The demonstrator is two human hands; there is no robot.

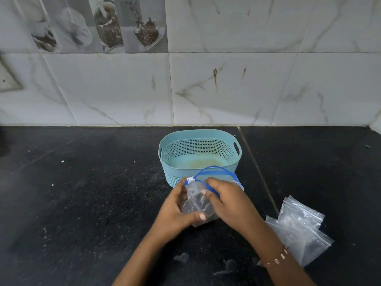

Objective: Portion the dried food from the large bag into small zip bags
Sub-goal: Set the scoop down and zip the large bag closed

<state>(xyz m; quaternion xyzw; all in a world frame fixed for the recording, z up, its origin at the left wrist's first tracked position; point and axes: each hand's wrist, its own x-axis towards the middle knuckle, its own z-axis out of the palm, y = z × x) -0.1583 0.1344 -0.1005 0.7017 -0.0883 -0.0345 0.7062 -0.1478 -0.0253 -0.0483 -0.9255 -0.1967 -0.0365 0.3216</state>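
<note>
No brand, label or readable writing showed on anything. You held a clear, crinkled plastic bag (196, 203) with a blue zip track and a white slider at its mouth, low over the black speckled counter (82, 203), just in front of the basket (199, 153). Your left hand (177, 209) curled round the bag's lower body, thumb pressed across the film. Your right hand (225, 198) gripped the bag's upper edge by the blue track. The basket was pale teal plastic, oval, with perforated walls and slot handles. A loose pile of small clear zip bags (301, 228), flat and glossy, lay on the counter to your right, well apart. Marbled white tiles (226, 89) backed the counter.
</note>
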